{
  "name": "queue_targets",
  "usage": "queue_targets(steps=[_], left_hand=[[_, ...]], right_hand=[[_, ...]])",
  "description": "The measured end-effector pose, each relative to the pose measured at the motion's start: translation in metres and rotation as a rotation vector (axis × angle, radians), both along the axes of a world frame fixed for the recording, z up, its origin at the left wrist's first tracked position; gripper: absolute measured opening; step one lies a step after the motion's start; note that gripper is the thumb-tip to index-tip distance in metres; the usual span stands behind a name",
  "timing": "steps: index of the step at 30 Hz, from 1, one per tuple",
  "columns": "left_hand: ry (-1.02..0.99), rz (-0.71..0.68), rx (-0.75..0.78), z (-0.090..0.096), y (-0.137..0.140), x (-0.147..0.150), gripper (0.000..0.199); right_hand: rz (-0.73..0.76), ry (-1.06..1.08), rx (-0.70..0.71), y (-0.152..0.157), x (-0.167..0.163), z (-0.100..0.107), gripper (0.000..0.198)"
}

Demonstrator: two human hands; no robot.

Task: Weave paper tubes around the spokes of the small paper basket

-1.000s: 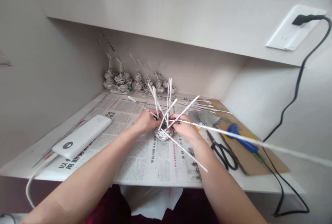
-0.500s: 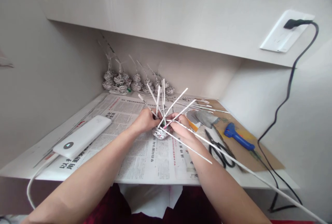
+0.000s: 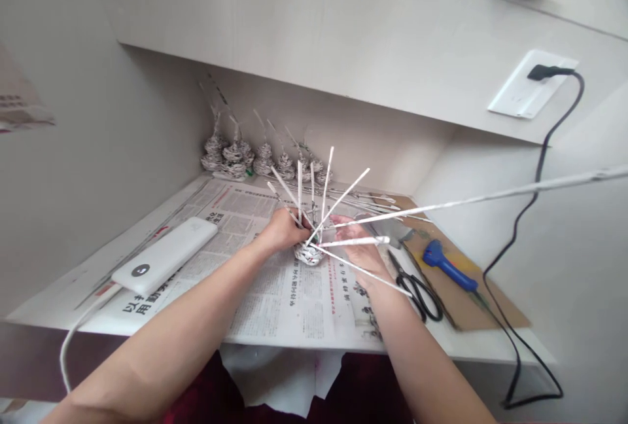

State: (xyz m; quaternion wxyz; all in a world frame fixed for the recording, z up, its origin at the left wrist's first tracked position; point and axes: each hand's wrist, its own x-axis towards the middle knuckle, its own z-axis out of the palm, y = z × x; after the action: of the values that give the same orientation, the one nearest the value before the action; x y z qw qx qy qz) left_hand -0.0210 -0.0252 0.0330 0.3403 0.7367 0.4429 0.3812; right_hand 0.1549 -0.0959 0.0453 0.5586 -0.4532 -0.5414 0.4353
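Note:
A small round weave of rolled newspaper (image 3: 309, 254) sits on the newspaper-covered table, with several white paper sticks fanning up and outward from its top. My left hand (image 3: 285, 230) is closed at its left side, fingers gripping the rim and stick bases. On the other side my right hand (image 3: 362, 252) pinches a long rolled-paper strand (image 3: 441, 203) close to the weave; that strand stretches away to the right edge of the view. Sticks in front partly cover the right fingers.
Several woven paper gourds (image 3: 234, 161) stand along the back wall. Loose paper sticks lie behind the weave. At right are black scissors (image 3: 417, 290) and a blue glue gun (image 3: 449, 265) on cardboard (image 3: 490, 309). A white power bank (image 3: 167, 254) lies left; a black cord (image 3: 542, 162) hangs right.
The long strand has swung from pointing down-right to pointing right and slightly upward. My right hand has moved a little right, away from the weave. The camera view has shifted slightly.

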Motion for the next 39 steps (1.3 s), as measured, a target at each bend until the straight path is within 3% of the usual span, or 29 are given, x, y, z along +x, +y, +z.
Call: queue_targets(steps=[3, 6, 13, 25, 32, 39], left_hand=[[0.006, 0.005, 0.009, -0.002, 0.001, 0.000, 0.010], [0.005, -0.001, 0.012, -0.004, 0.002, 0.000, 0.010], [0.024, -0.088, 0.051, -0.001, 0.002, -0.003, 0.010], [0.083, -0.147, 0.094, 0.002, 0.001, -0.006, 0.014], [-0.014, -0.075, 0.041, -0.004, 0.005, -0.004, 0.045], [0.003, -0.090, -0.056, -0.003, 0.002, -0.001, 0.023]], right_hand=[[-0.214, -0.014, 0.091, -0.003, 0.001, 0.001, 0.036], [-0.387, 0.096, 0.061, -0.001, 0.002, -0.006, 0.039], [-0.112, -0.034, -0.079, -0.001, -0.016, -0.034, 0.031], [-0.152, -0.284, -0.040, -0.005, -0.019, -0.042, 0.035], [-0.164, -0.276, -0.008, -0.005, -0.020, -0.044, 0.032], [-0.132, -0.197, -0.026, -0.006, -0.019, -0.044, 0.030]])
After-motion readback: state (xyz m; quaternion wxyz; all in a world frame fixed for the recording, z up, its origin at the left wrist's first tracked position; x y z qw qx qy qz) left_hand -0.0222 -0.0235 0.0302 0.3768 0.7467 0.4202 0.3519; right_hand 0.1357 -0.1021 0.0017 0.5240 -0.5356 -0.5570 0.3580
